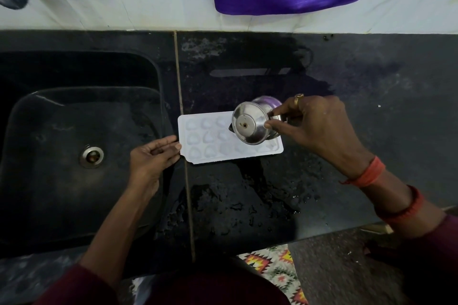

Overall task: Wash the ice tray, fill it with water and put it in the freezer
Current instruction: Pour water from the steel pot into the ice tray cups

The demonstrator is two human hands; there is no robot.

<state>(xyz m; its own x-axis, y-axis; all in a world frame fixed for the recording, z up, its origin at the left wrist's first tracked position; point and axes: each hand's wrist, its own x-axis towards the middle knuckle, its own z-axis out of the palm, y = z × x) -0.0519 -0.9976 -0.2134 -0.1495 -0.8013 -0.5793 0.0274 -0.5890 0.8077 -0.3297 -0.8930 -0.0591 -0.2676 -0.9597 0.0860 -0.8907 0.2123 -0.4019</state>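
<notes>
Your right hand [319, 129] clamps the small round steel cup [250, 124], tipped over the right end of the white plastic ice tray [208, 141] lying lengthwise left-to-right on the wet black counter [347, 82], while your left hand's [151, 156] relaxed fingers touch its left end.

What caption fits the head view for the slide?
Right hand tips a steel cup over a white ice tray on the black counter, left hand touching the tray's end.
</notes>
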